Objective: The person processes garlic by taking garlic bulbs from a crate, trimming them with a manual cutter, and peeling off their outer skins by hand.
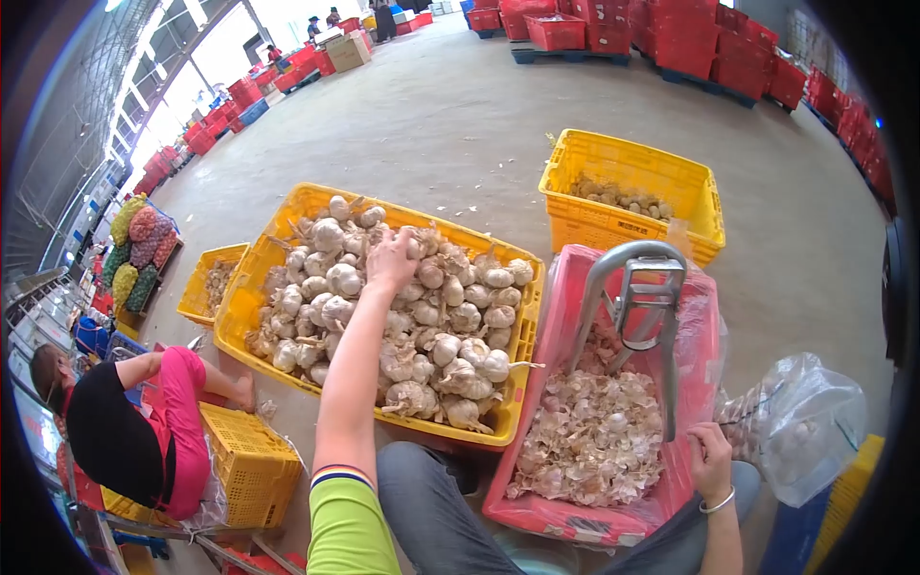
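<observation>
Grey floor, garlic bulbs heaped in a yellow crate

Nearest, the right hand curls its fingers beside a red tub holding papery skins and a metal frame; whether it grips anything cannot be told. Farther forward, the left hand touches the bulbs with bent fingers, its grip unclear. Beyond the tub sits another yellow crate; red crates are stacked in the distance.
</observation>
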The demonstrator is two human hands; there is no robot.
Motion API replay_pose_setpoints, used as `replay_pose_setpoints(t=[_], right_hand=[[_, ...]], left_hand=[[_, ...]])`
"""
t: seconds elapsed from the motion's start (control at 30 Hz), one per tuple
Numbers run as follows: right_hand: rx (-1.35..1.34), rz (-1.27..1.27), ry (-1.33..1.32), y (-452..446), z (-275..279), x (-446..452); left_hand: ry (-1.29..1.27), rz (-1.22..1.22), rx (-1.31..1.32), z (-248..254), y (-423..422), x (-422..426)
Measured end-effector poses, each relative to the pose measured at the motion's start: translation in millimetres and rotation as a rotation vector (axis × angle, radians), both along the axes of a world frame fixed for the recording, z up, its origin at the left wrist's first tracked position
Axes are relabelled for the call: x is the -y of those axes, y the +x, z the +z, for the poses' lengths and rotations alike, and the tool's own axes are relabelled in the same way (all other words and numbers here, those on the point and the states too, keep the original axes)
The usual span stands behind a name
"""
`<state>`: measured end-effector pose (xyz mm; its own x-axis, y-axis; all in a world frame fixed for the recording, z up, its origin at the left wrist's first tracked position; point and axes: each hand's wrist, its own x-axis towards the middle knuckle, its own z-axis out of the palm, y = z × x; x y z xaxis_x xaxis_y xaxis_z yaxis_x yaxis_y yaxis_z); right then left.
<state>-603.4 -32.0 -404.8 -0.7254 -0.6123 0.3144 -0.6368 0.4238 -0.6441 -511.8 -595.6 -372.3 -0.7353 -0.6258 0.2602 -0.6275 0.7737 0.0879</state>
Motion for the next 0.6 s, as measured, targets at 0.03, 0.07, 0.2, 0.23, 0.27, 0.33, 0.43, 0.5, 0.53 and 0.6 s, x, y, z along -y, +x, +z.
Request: replay_pose_setpoints(t=[0.03,0.07,0.2,0.23,0.27,0.33,0.43,0.5,0.53,0.6], right_hand=[[-0.007,0.003,-0.002,1,1,0],[-0.035,0.015,-0.01,0,-1,-2],[0.032,-0.042,-0.061,2,1,5],[-0.001,-0.048,-0.048,4,1,8],[-0.037,-0.052,-0.028,5,1,12],[-0.076,0.038,0.014,4,2,20],[0.041,0.061,0.003,2,-10,33],[0.113,0.027,0.016,3,-12,39],[0.091,0.01,0.06,5,-8,38],[0.047,-0.016,0.147,9,-1,39]], left_hand=[[0.127,0.015,-0.136,2,1,-8],[0.15,-0.121,-0.293,3,0,-14],[1.335,-0.193,-0.575,15,6,-82],[1.398,-0.214,-0.568,14,7,-103],[1.399,-0.265,-0.541,5,8,-117],[1.574,-0.327,-0.593,-2,9,-159],[1.946,-0.351,-0.713,-22,6,-207],[2.101,-0.413,-0.689,-34,6,-228],[2.207,-0.39,-0.699,-39,6,-238],[2.415,-0.334,-0.721,-44,6,-253]])
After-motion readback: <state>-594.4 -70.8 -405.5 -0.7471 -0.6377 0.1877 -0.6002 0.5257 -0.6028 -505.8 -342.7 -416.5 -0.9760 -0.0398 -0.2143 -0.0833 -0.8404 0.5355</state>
